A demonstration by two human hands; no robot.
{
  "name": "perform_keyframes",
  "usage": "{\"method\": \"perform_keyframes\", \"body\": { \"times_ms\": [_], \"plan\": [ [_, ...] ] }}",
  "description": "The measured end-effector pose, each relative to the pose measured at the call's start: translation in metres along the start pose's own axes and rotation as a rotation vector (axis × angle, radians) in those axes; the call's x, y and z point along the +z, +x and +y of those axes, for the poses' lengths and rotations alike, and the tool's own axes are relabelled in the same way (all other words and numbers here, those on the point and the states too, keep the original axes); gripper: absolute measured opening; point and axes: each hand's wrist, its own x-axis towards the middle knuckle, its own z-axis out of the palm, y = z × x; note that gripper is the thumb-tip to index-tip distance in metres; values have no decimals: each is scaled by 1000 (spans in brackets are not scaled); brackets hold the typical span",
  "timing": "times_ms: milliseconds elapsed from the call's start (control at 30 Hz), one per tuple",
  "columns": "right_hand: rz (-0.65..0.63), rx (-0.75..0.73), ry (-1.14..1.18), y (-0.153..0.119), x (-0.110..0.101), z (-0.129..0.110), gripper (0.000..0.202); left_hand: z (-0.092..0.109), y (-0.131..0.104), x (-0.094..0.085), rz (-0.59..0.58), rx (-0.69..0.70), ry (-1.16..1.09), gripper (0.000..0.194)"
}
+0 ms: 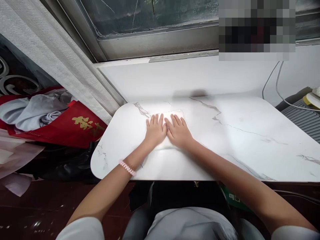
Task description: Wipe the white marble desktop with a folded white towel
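Note:
My left hand point(155, 131) lies flat with fingers stretched out on a thin white sheet of cloth or paper point(167, 144); which of the two I cannot tell. Beside it, my right hand point(179, 131) presses flat on the same sheet, its fingers spread a little. The thumbs meet in the middle. Under the sheet is a white marble-patterned tabletop point(240, 146). Most of the sheet is covered by my hands, and its edges blend into the white surface. A pink coil band point(127, 167) circles my left wrist.
Left of the table, a red bag point(77, 128) holds grey clothes point(37, 108), near a pale curtain point(62, 43). Behind the table are a white wall point(155, 78) and a window frame point(160, 41). A white cable point(278, 85) hangs by a grey ridged surface point(303, 115) at right.

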Motion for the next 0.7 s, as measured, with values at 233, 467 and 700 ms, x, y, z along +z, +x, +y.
{"method": "perform_keyframes", "body": {
  "times_ms": [233,467,700],
  "plan": [
    [-25,-39,-15,-91,-16,1,56,39,-83,-3,-102,73,-105,58],
    [-32,-38,-5,-128,-38,18,50,69,-110,-16,-272,190,-148,57],
    [-117,98,-10,-77,-34,49,56,80,-44,1,-236,149,-176,52]
  ]
}}
